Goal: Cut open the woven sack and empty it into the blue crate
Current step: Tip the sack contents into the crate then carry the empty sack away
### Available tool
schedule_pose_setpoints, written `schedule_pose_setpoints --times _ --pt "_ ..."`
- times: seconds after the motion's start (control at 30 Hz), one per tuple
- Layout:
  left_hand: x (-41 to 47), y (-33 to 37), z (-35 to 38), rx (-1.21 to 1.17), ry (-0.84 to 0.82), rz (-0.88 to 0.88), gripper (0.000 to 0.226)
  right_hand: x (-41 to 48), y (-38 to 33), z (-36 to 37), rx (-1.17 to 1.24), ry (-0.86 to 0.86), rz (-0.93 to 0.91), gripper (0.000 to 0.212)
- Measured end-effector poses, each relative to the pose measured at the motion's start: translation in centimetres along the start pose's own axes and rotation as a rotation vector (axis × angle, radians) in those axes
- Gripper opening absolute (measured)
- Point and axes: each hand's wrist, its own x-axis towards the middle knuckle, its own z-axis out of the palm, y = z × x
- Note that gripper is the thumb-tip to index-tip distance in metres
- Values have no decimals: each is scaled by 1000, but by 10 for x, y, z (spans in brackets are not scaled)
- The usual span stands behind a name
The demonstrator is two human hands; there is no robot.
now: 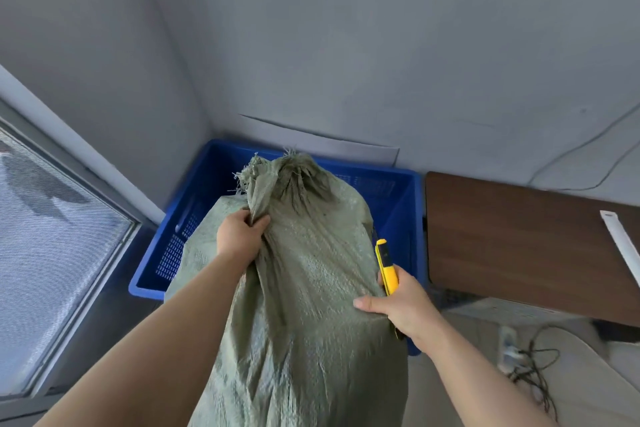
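A bulging grey-green woven sack point(308, 274) leans over the front rim of the blue crate point(398, 204), its tied, frayed neck pointing toward the back wall. My left hand point(239, 236) bunches the sack's cloth just below the neck. My right hand point(398, 305) presses against the sack's right side while holding a yellow utility knife point(387, 267), its black tip pointing up and away; no blade shows. The crate stands in the room's corner, and most of its inside is hidden by the sack.
A brown wooden table point(519, 239) stands right of the crate with a white strip point(623, 246) on it. A power strip and tangled cables point(526, 360) lie on the floor at right. A window point(52, 253) fills the left side. Walls close in behind the crate.
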Motion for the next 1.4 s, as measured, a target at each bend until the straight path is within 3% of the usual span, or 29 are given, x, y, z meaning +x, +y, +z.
schedule_pose_setpoints --times 0.17,0.33,0.53,0.67,0.77,0.93,1.07,1.4 --pt "-21 -4 -19 -54 -47 68 61 7 -1 5 -2 33 -10 44" --pt "-57 -24 -46 42 -33 158 69 7 0 5 7 37 9 44" --pt "-119 -82 -58 132 -51 -54 87 -4 4 10 -21 111 -27 39" --pt "-143 -108 -55 66 -59 -120 70 -22 13 11 -29 109 -17 42" --pt "-150 -109 -52 49 -22 -76 17 -35 23 12 -62 103 8 50" --pt "-152 -101 -50 -58 95 -141 22 -40 42 20 -130 278 -38 39" --pt "-147 -100 -51 -141 134 -193 21 -35 41 19 -18 407 -79 30" --pt "-104 -52 -45 -126 131 -141 24 18 16 10 99 533 -39 21"
